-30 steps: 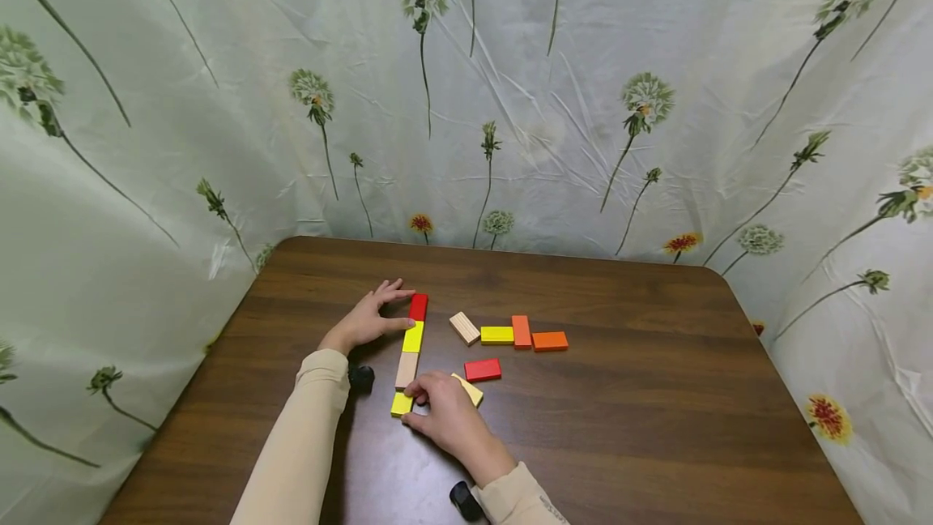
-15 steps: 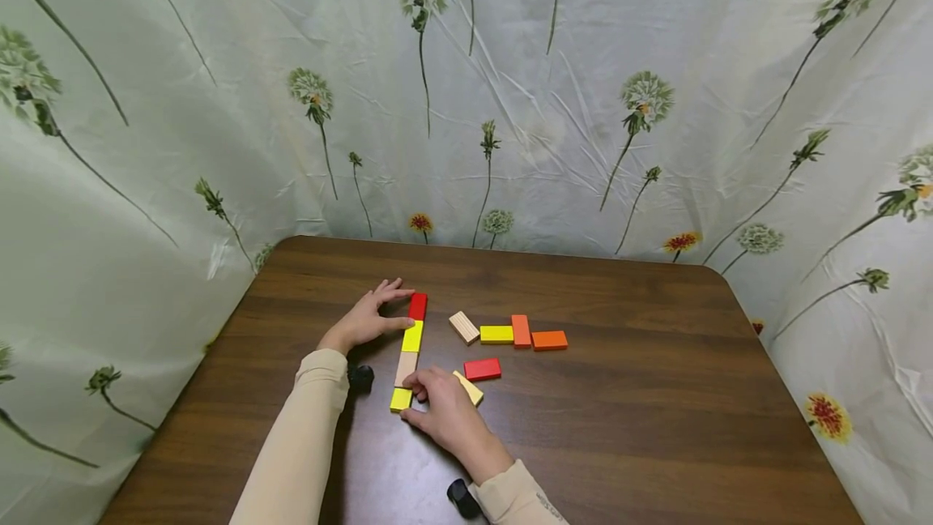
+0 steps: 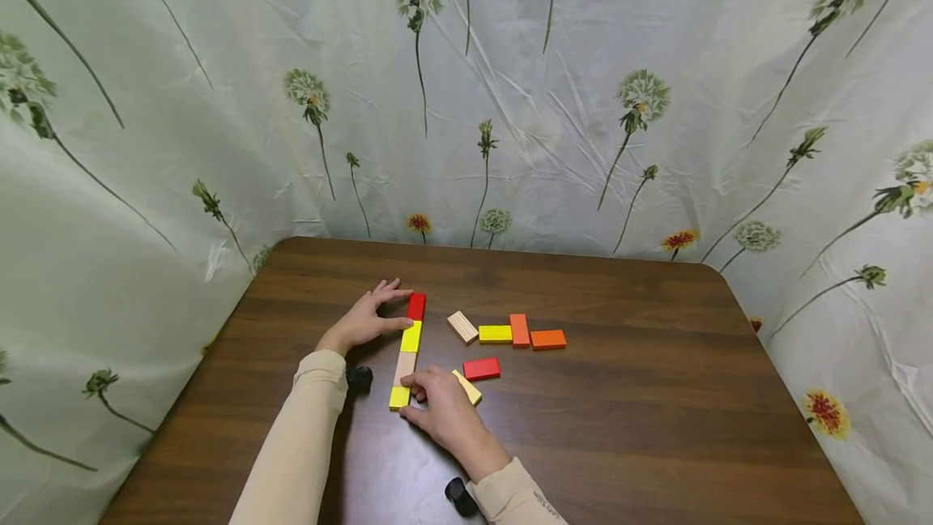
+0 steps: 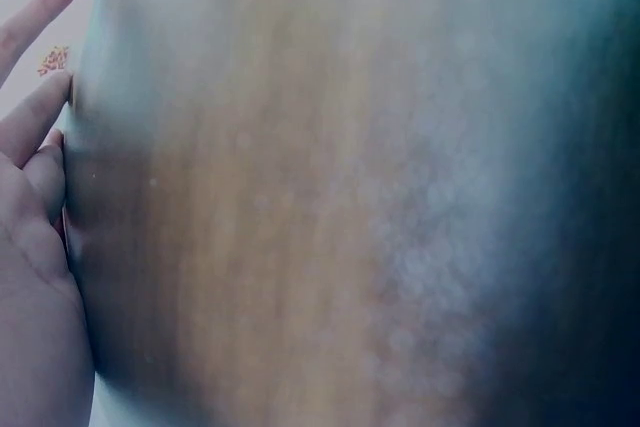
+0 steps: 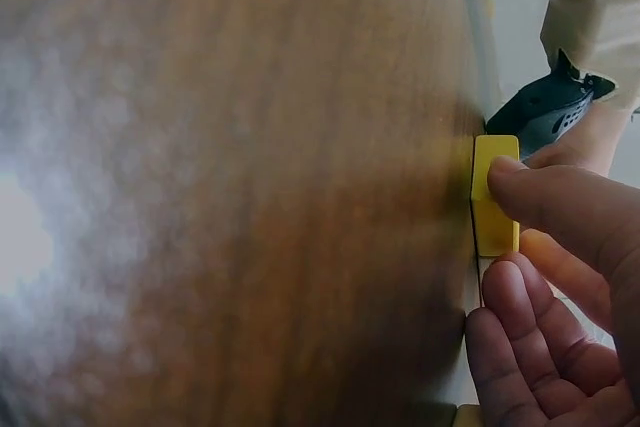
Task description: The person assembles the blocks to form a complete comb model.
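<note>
The surface (image 3: 656,428) stretched well past the rightmost orange block (image 3: 548,339) to its right edge. Left of the loose blocks, the left hand (image 3: 367,319), fingers extended, touched a row's far red block (image 3: 416,306); the right hand (image 3: 449,413) had the near yellow block (image 3: 398,398) in its grip. Only the right wrist view plainly showed the thumb against yellow.

I looked in on a screened-off spot, home or studio unclear.
A wood-grain counter (image 3: 619,428) filled the foreground; wrinkled, pale, dandelion-printed cloth (image 3: 557,128) rose behind it and on both sides, hiding the room from me.
</note>
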